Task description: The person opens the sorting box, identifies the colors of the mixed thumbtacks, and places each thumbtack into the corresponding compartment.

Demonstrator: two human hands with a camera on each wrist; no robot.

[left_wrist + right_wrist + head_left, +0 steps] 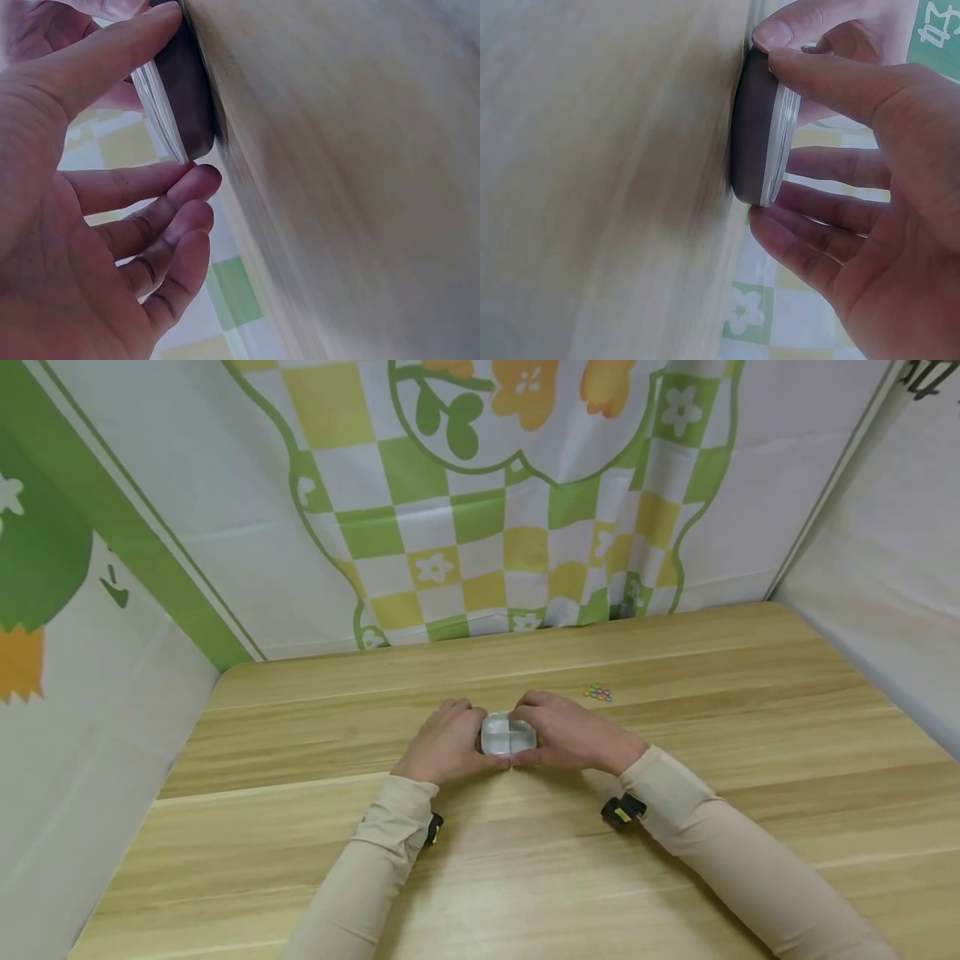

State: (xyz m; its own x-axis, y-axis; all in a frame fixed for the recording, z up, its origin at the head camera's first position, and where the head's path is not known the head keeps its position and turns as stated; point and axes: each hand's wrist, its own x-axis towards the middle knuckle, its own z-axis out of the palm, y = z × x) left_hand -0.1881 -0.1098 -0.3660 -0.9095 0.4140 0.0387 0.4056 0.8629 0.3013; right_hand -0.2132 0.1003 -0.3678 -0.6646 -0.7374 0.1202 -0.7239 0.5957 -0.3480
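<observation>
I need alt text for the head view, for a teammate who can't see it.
A person's left hand and right hand grip opposite sides of a small divided case on a wooden table. Small colourful pieces lie beyond the right hand; a checked cloth hangs behind.

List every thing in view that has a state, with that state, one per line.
Small container: held at both ends; open or closed, unclear.
Left hand: gripping the container's left end.
Right hand: gripping the container's right end.
Small coloured pieces: loose, clustered on the table.
Checked cloth: hanging, rippled.
</observation>
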